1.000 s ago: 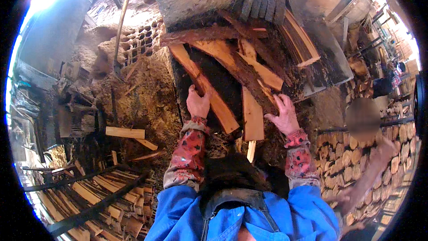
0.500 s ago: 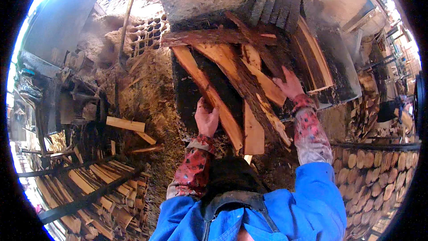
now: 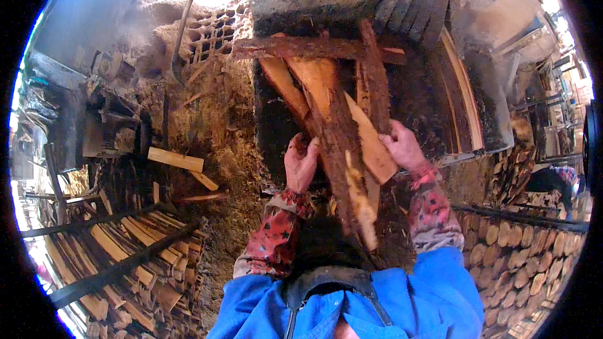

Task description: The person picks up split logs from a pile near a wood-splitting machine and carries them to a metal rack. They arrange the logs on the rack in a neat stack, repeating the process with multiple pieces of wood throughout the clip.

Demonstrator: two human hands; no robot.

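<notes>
A bundle of rough wood slabs (image 3: pixel 336 125), pale on the cut faces and dark with bark, lies over a dark pit (image 3: pixel 276 132) below a soot-blackened wall. My left hand (image 3: pixel 301 162) grips the bundle's left side, fingers curled around a slab. My right hand (image 3: pixel 403 145) clasps the right side, on a pale slab. Both forearms wear red patterned sleeves above a blue jacket. A bark-covered slab (image 3: pixel 314 48) lies crosswise at the bundle's far end.
Perforated bricks (image 3: pixel 213 31) and a long pole (image 3: pixel 185 16) stand at the back left. Loose offcuts (image 3: pixel 176 159) lie on the sawdust ground. Split planks (image 3: pixel 125 245) are stacked at lower left, round logs (image 3: pixel 521 251) at lower right. A person (image 3: pixel 556 179) crouches far right.
Both hands have drawn together and closed on the slabs, which now form a tighter bundle. My right hand moved left from the outer slab. The view has shifted closer to the pit.
</notes>
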